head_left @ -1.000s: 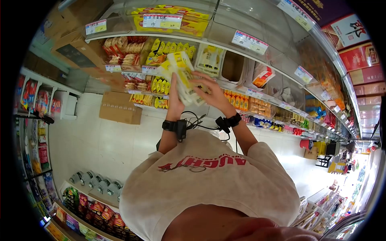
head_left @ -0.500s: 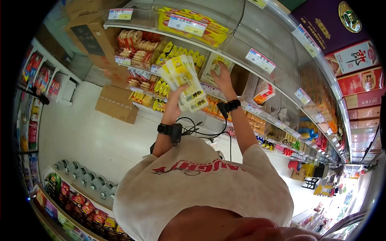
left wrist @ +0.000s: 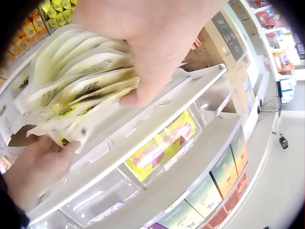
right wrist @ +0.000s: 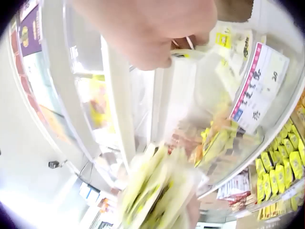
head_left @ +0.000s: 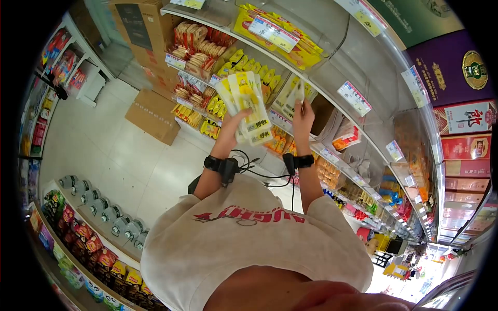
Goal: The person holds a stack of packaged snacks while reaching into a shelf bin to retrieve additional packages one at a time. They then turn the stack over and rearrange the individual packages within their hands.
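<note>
In the head view the left hand [head_left: 231, 132] grips a fanned bunch of pale yellow-and-white packets [head_left: 248, 106]. To its right, the right hand [head_left: 303, 122] pinches one similar packet [head_left: 300, 90] by its end, above a shelf bin with more such packets [head_left: 287, 101]. The left wrist view has the left thumb across the layered bunch [left wrist: 86, 76], while the right hand [left wrist: 40, 164] holds a packet edge beside it. From the right wrist, the right hand [right wrist: 157, 28] has its fingers curled at a packet's edge [right wrist: 183, 53].
Shelf bins around hold yellow snack packs [head_left: 249, 67], red-wrapped biscuits [head_left: 199, 44] and orange-and-white packs [head_left: 346, 136]. A price label [head_left: 273, 33] fronts the upper shelf. A cardboard box [head_left: 152, 116] lies on the floor; gift boxes [head_left: 467, 147] stand at the right.
The right hand moved from the left hand's bunch to the bin, then drew back slightly with a packet in its fingers. The left hand keeps its bunch, now fanned. The head view has shifted.
</note>
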`<state>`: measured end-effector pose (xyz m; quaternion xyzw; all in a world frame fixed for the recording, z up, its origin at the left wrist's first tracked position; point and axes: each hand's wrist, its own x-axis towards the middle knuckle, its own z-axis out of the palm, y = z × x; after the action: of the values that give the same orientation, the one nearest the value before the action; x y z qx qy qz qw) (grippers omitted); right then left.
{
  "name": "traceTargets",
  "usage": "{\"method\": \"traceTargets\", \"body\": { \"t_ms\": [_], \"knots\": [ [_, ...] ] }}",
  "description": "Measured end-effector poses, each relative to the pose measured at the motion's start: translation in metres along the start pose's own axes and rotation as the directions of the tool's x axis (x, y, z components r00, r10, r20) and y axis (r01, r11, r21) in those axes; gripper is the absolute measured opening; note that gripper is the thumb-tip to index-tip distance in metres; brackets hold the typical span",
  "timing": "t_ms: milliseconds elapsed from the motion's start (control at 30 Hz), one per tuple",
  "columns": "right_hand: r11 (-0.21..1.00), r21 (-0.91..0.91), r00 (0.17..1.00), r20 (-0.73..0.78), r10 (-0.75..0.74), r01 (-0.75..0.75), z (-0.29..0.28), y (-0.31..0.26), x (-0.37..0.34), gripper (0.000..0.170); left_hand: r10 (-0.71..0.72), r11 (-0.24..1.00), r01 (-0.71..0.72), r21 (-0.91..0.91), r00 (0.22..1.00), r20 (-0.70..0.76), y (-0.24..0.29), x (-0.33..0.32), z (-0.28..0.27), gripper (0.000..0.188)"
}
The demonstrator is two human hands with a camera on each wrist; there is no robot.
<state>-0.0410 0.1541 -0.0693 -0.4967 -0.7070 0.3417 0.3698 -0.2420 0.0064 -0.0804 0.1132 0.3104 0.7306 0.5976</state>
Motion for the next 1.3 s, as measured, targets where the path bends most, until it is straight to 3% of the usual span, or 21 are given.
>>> {"method": "traceTargets", "body": {
  "t_ms": [67, 133, 233, 367, 467, 567, 633, 733, 833, 933, 1033, 1133, 1167, 1267, 1300],
  "knots": [
    [0.959, 0.03, 0.959, -0.037, -0.282, 0.283, 0.013, -0.022, -0.036, 0.045, -0.012, 0.999, 0.012, 0.031, 1.0, 0.002, -0.004, 0.006, -0.001, 0.052],
    [0.896, 0.052, 0.88, 0.172, -0.442, 0.44, 0.013, -0.071, -0.064, 0.048, -0.033, 0.998, 0.032, 0.057, 0.999, 0.02, -0.01, 0.009, 0.0, 0.051],
    [0.873, 0.04, 0.823, 0.315, -0.473, 0.487, 0.015, -0.091, -0.084, 0.05, -0.05, 0.999, 0.05, -0.014, 0.998, 0.025, -0.021, 0.007, 0.001, 0.046],
    [0.931, 0.108, 0.883, 0.297, -0.364, 0.347, 0.015, -0.073, -0.081, 0.047, -0.06, 0.998, 0.062, -0.029, 0.996, 0.062, -0.033, 0.015, -0.003, 0.043],
    [0.933, 0.122, 0.891, 0.277, -0.359, 0.338, 0.01, -0.076, -0.079, 0.044, -0.146, 0.964, 0.16, -0.212, 0.986, 0.083, -0.014, 0.006, 0.023, 0.045],
    [0.916, 0.101, 0.876, 0.27, -0.4, 0.387, 0.011, -0.077, -0.081, 0.04, -0.018, 1.0, 0.018, 0.002, 0.995, 0.094, -0.019, 0.003, 0.021, 0.048],
    [0.905, 0.124, 0.869, 0.254, -0.424, 0.406, 0.011, -0.083, -0.083, 0.038, -0.043, 0.999, 0.042, 0.018, 0.995, 0.086, -0.018, 0.006, 0.016, 0.051],
    [0.92, 0.266, 0.912, 0.216, -0.349, 0.289, 0.008, -0.073, -0.076, 0.037, -0.095, 0.995, 0.098, -0.035, 0.993, 0.068, -0.02, 0.009, 0.009, 0.054],
    [0.887, 0.43, 0.971, 0.079, -0.224, 0.169, -0.002, -0.039, -0.037, 0.04, -0.122, 0.989, 0.124, -0.078, 0.992, 0.035, -0.02, 0.011, 0.004, 0.056],
    [0.983, 0.036, 0.982, 0.052, -0.181, 0.179, -0.011, -0.015, 0.011, 0.05, -0.136, 0.987, 0.139, -0.078, 0.99, 0.042, -0.018, 0.011, 0.004, 0.058],
    [0.836, -0.499, 0.974, 0.098, -0.206, 0.227, 0.013, 0.042, 0.04, 0.065, -0.134, 0.988, 0.136, -0.072, 0.991, 0.027, -0.019, 0.007, 0.008, 0.059],
    [0.767, -0.637, 0.992, 0.129, 0.014, 0.073, 0.031, 0.05, 0.035, 0.081, -0.118, 0.992, 0.12, -0.045, 0.992, 0.032, -0.019, 0.003, 0.011, 0.058],
    [0.764, -0.643, 0.998, 0.059, -0.031, 0.061, 0.033, 0.052, 0.03, 0.074, -0.11, 0.993, 0.112, -0.035, 0.993, 0.034, -0.019, 0.003, 0.009, 0.057],
    [0.867, -0.485, 0.991, 0.115, -0.065, 0.113, 0.017, 0.04, 0.027, 0.061, -0.102, 0.993, 0.105, -0.051, 0.994, 0.047, -0.022, 0.006, -0.004, 0.058],
    [0.871, -0.486, 0.995, 0.1, -0.022, 0.068, 0.012, 0.022, 0.023, 0.048, -0.099, 0.993, 0.101, -0.057, 0.994, 0.04, -0.02, 0.003, -0.003, 0.058]
  ]
}}
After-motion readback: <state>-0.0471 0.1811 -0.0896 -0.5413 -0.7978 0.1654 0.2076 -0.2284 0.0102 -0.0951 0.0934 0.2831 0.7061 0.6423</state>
